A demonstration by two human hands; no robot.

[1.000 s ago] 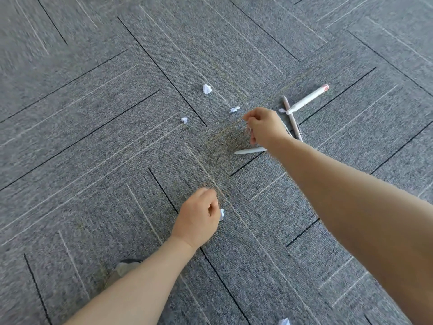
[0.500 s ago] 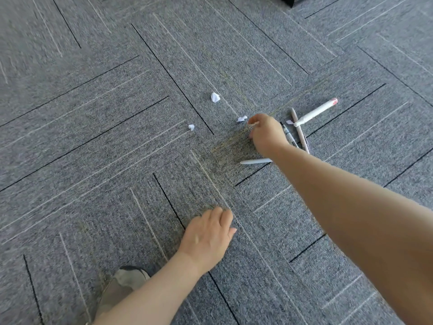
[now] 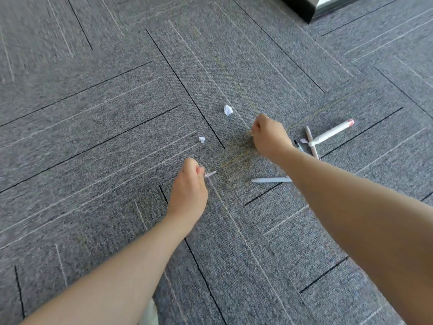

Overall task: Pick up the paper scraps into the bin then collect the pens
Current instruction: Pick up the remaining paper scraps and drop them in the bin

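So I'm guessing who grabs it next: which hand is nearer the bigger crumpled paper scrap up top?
Right. The right hand sits just below and right of the paper scrap; the left hand is farther back, below and left.

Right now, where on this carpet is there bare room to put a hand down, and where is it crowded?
Bare carpet lies left of the left hand and small scrap, and between the forearms. It is crowded by the right hand: crossed pens, another pen, and the larger scrap.
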